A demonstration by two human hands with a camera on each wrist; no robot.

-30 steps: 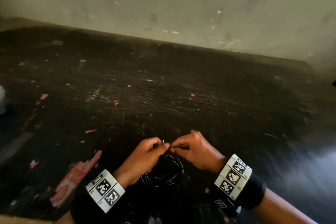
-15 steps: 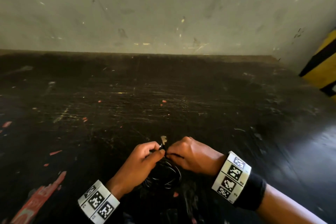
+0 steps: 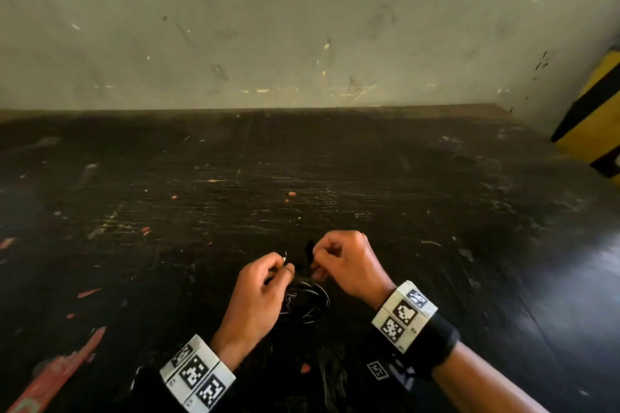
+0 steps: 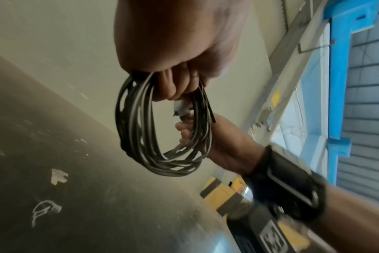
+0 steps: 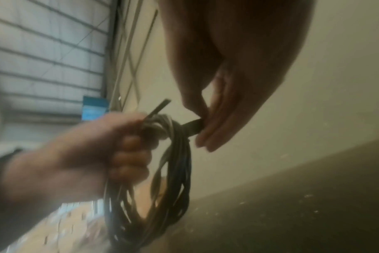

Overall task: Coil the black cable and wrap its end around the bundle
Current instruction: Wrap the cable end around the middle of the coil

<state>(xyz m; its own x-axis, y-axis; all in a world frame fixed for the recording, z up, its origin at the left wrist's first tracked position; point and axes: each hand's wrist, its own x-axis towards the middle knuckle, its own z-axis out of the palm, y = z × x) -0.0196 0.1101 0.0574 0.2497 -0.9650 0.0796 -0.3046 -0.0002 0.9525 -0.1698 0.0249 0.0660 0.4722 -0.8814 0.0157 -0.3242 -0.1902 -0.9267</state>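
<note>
The black cable (image 3: 307, 303) hangs as a coil of several loops between my hands, above the dark table (image 3: 335, 178). My left hand (image 3: 265, 282) grips the top of the coil (image 4: 141, 130), fingers curled round the strands, with a small pale connector (image 4: 181, 109) showing below them. My right hand (image 3: 335, 255) pinches a flat black strip (image 5: 193, 125) at the coil's top (image 5: 162, 171), between thumb and fingers; whether it is the cable's end or a strap I cannot tell. In the head view this strip (image 3: 309, 253) sticks up between the two hands.
The scratched black table runs back to a pale wall (image 3: 302, 27). A yellow and black striped post (image 3: 593, 117) stands at the far right. A red sticker (image 3: 57, 375) lies on the table at the near left.
The hands have drawn slightly apart. The right hand has pulled the black strip up and to the right of the coil. The view has shifted a little.
</note>
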